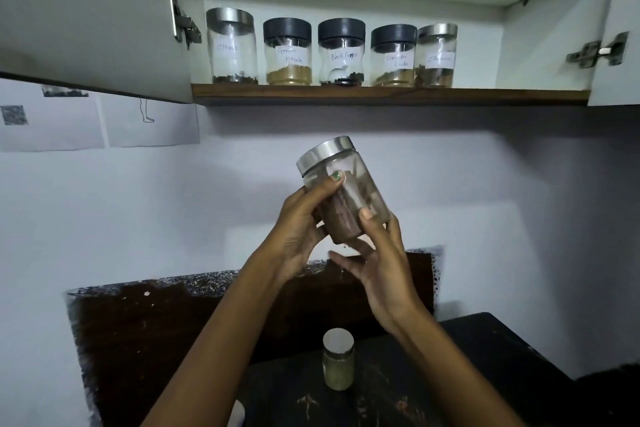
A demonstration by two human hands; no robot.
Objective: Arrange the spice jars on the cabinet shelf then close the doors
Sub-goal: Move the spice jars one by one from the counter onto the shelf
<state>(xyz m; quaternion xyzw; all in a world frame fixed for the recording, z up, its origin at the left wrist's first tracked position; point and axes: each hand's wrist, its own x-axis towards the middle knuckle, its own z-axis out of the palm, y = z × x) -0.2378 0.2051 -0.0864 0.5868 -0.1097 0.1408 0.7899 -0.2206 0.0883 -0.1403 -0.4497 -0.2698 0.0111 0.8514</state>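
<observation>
I hold a clear jar with a steel lid (346,189), tilted left and part full of brown spice, below the cabinet. My left hand (304,229) grips its left side and my right hand (377,260) cups its base. On the wooden shelf (388,92) stands a row of labelled jars: a steel-lidded cloves jar (231,45), a black-lidded garam masala jar (287,51), a black pepper jar (341,51), a coriander jar (393,55) and a steel-lidded jar (437,55). A small white-lidded jar (338,359) stands on the dark counter (467,374).
Both cabinet doors stand open, the left door (90,14) and the right door (620,45), with hinges showing. Free shelf room lies right of the jar row. Paper sheets (100,121) hang on the wall at left. A dark brown panel (156,333) backs the counter.
</observation>
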